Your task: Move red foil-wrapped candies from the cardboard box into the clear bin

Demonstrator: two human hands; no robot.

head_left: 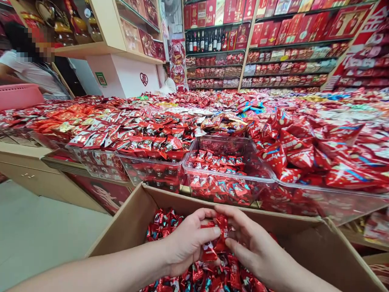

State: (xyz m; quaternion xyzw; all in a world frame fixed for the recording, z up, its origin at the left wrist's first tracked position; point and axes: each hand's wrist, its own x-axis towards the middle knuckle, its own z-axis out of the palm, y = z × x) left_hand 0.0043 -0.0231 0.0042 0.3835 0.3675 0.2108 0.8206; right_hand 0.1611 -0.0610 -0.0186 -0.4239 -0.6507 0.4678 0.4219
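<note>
"Which step is in hand?"

"I judge it's gathering: from my end, the bare left hand [188, 239] has its thumb folded over a few small, shiny red foil-wrapped candies [209, 251], above the open brown cardboard box [130, 227]. More lie loose inside."

"And the next move?"

"I think it calls for a snug hold on that bundle, so none slips."

"Pose?"

"The left forearm [121, 265] slants in from lower left, fingers closed around the candies. The bare right hand [255, 239] faces it, fingers curved, half open, tips at the bundle's edge; I can't tell whether they grip."
</note>
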